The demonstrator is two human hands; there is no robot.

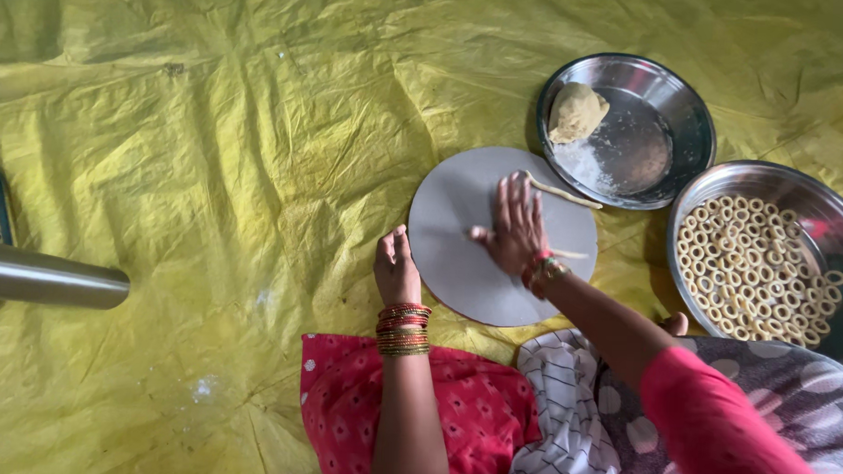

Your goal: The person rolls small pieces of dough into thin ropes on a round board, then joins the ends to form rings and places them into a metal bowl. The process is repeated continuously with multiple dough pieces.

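While the right hand [515, 226] is pressed flat, fingers spread and nothing grasped, a thin rope of dough [561, 191] is seen under its fingertips and is observed to run out toward 2 o'clock across the round grey board [458, 266]. A second short end of dough [570, 254] is noted just beside the right wrist, at 3 o'clock from the hand. The left hand [396, 267] is rested on the board's rim at 9 o'clock, fingers loosely curled; whether the edge is gripped cannot be told. The board is laid on a yellow plastic sheet [210, 145]. At 1 o'clock from the board, a steel plate [669, 105] is placed, holding a lump of dough [576, 112] and some loose flour [583, 163]. At 3 o'clock, a larger steel pan [815, 209] is filled with small dough rings [747, 267]. A steel cylinder [46, 280] is recorded at 9 o'clock, well apart from the board.
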